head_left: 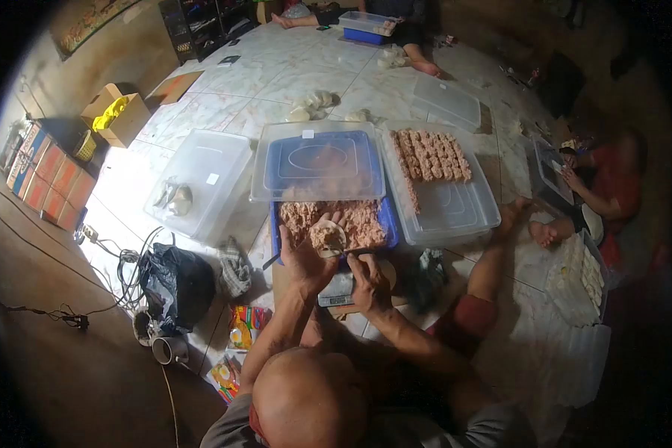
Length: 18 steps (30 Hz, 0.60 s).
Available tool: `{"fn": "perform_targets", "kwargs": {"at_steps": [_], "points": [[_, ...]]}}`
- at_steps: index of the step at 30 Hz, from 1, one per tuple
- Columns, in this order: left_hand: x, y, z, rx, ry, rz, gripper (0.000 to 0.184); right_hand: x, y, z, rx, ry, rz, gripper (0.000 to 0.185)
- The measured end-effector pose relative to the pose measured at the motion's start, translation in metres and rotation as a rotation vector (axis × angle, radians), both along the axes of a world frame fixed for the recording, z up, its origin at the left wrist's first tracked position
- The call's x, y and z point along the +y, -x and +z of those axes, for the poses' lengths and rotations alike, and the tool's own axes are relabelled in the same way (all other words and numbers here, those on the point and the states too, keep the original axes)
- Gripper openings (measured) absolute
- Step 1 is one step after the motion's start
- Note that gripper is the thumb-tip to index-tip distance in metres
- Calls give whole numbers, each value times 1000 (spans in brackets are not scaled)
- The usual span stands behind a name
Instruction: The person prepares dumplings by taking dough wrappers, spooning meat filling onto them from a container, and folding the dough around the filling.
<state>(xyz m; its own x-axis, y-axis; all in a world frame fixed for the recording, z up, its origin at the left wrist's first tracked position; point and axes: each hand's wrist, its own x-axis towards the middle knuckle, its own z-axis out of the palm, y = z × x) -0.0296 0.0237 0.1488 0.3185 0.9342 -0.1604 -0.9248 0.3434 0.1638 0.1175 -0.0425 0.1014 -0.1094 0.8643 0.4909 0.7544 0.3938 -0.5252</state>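
Observation:
My left hand point(304, 263) is palm up with its fingers spread under a round pale wrapper. Minced filling point(326, 236) lies on this wrapper. Beside it, my right hand point(369, 285) has its fingers bent together around a thin item, too small to make out, whose end reaches the wrapper's edge. Behind both hands is a blue tub point(390, 235) of pinkish mince point(366, 224), partly covered by a clear lid point(261, 179). A small scale point(336, 300) sits below my hands, partly hidden by my right hand.
Rows of mince balls point(433, 157) fill part of a clear box point(463, 216) on the right. Another clear box point(220, 168) stands left, near a black bag point(175, 280) and cables. One person point(616, 175) sits at right; another is at the back beside a blue box point(364, 36).

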Motion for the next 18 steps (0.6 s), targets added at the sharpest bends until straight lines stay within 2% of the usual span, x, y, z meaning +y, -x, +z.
{"fn": "perform_targets", "kwargs": {"at_steps": [2,5,7,9,10,11,13,14,17,18], "points": [[-1,5,2,0,47,-11,98,-7,-16,-13,-232,-113,7,50],[3,19,-19,-95,76,-36,96,-13,-30,-7,-232,-86,51,46],[6,25,-29,-89,141,33,97,-17,-33,7,-218,-73,74,42],[8,34,-39,-16,64,108,97,-21,-33,30,134,27,49,31],[2,31,-26,25,94,114,95,-22,-27,49,250,67,47,24],[-3,28,-19,26,102,112,95,-18,-23,63,252,75,44,24],[-11,20,-15,45,47,-82,93,-13,-22,81,128,211,136,20],[-15,19,-17,34,8,-130,89,-10,-25,62,42,316,134,18],[-16,31,-42,76,27,-86,84,-9,-45,95,-96,464,222,15],[-22,28,-27,163,128,-57,78,-5,-47,92,-36,423,222,15]]}}
